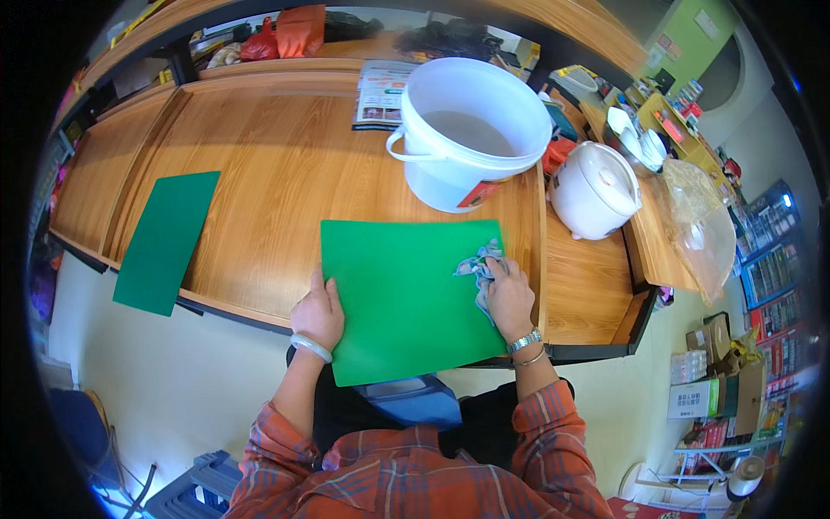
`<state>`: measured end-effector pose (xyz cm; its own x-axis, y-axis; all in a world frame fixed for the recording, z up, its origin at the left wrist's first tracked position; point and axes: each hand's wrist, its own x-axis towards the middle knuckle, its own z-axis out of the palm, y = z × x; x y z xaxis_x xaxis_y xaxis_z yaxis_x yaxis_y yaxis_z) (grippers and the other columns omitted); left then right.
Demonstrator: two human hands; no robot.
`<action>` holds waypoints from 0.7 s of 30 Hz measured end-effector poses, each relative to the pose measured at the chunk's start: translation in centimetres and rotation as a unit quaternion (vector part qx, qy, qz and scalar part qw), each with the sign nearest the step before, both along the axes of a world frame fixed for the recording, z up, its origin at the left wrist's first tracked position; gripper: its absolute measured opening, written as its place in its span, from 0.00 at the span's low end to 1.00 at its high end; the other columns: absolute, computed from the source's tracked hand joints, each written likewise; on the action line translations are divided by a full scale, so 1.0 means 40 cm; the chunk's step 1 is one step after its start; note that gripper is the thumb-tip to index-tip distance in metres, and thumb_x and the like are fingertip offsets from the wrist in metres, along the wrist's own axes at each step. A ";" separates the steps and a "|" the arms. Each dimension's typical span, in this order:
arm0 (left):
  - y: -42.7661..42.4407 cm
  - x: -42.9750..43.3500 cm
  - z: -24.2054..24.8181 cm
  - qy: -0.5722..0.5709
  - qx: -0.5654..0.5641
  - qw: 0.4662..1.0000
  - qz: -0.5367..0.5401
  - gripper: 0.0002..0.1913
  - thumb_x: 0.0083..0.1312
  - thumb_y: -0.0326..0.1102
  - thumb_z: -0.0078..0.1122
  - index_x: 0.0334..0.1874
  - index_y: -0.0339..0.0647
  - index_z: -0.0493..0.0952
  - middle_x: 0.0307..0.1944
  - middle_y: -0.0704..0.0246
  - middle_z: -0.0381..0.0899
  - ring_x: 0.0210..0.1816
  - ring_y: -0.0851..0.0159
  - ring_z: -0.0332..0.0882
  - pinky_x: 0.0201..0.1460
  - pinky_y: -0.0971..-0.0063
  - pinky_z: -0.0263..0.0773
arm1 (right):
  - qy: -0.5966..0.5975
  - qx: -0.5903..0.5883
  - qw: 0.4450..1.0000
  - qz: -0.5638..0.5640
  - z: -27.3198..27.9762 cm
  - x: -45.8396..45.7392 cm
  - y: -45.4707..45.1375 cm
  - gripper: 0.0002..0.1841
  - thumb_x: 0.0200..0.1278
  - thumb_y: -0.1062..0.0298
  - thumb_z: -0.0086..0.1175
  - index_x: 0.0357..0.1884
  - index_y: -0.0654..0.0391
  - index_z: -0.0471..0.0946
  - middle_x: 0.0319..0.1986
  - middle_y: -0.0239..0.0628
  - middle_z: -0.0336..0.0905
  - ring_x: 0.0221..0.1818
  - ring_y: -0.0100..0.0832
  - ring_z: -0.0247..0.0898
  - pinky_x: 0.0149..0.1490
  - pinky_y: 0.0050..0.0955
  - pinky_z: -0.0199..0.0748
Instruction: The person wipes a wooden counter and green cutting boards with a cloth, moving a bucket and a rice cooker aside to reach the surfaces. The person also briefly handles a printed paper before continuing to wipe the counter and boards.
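A bright green flat sheet [402, 298] lies before me, its near part reaching past the front edge of the wooden table. My left hand [318, 314] grips the sheet's left edge, thumb on top and the other fingers mostly hidden. Over its right side, my right hand [510, 295] holds a crumpled bluish-grey cloth [478, 266] against the surface. Behind the sheet stands a large white plastic bucket [428, 175] with a little cloudy liquid inside. Farther left, a darker green sheet [167, 243] lies partly over the table's front edge.
The wooden table [259, 162] has raised dividing strips. A printed paper [379, 97] lies behind the bucket. To the right stand a white lidded pot [596, 188] and a metal bowl of white dishes [639, 146]. Red plastic bags [262, 42] sit on the back shelf. Cartons [694, 397] stand on the floor at right.
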<state>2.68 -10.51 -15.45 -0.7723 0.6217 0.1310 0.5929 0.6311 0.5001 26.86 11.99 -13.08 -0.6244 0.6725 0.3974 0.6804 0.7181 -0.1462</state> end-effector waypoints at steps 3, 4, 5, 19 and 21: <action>0.002 0.000 -0.002 0.009 0.015 1.000 -0.003 0.22 0.79 0.45 0.40 0.70 0.42 0.64 0.28 0.49 0.84 0.29 0.41 0.82 0.31 0.45 0.74 | 0.027 -0.033 0.999 -0.017 -0.006 -0.016 -0.053 0.19 0.59 0.70 0.59 0.54 0.47 0.81 0.55 0.37 0.77 0.44 0.44 0.80 0.43 0.39 0.82; 0.002 -0.001 -0.003 0.012 0.024 1.000 -0.006 0.22 0.79 0.44 0.40 0.70 0.42 0.64 0.27 0.49 0.84 0.29 0.40 0.82 0.31 0.45 0.74 | 0.068 -0.048 0.996 0.014 -0.007 -0.037 -0.093 0.18 0.58 0.71 0.60 0.53 0.48 0.82 0.53 0.37 0.78 0.45 0.43 0.80 0.44 0.38 0.82; 0.001 0.000 -0.005 0.016 0.030 0.999 -0.009 0.22 0.79 0.44 0.40 0.70 0.42 0.64 0.27 0.49 0.83 0.29 0.40 0.82 0.31 0.45 0.73 | 0.097 -0.078 0.989 0.083 -0.003 -0.055 -0.135 0.19 0.58 0.71 0.60 0.52 0.47 0.82 0.52 0.37 0.78 0.45 0.43 0.80 0.43 0.37 0.82; -0.005 -0.005 -0.013 0.040 0.049 0.998 -0.015 0.22 0.79 0.44 0.41 0.70 0.42 0.65 0.31 0.46 0.84 0.31 0.37 0.81 0.32 0.43 0.72 | 0.077 -0.090 0.990 0.079 0.017 0.075 -0.131 0.13 0.55 0.70 0.59 0.44 0.48 0.82 0.45 0.36 0.77 0.48 0.46 0.73 0.56 0.45 0.68; -0.004 -0.002 -0.013 0.042 0.051 0.998 -0.015 0.22 0.79 0.43 0.41 0.70 0.42 0.65 0.31 0.46 0.84 0.31 0.38 0.81 0.32 0.43 0.72 | 0.096 -0.015 0.995 0.022 0.002 0.109 -0.104 0.14 0.55 0.72 0.58 0.44 0.51 0.82 0.44 0.38 0.77 0.49 0.46 0.72 0.56 0.46 0.68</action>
<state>2.59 -10.67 -15.99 -0.7365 0.6252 0.2581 0.6539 0.5605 0.5083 31.21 7.84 -13.02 -0.5683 0.6596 0.4918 0.6063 0.7398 -0.2917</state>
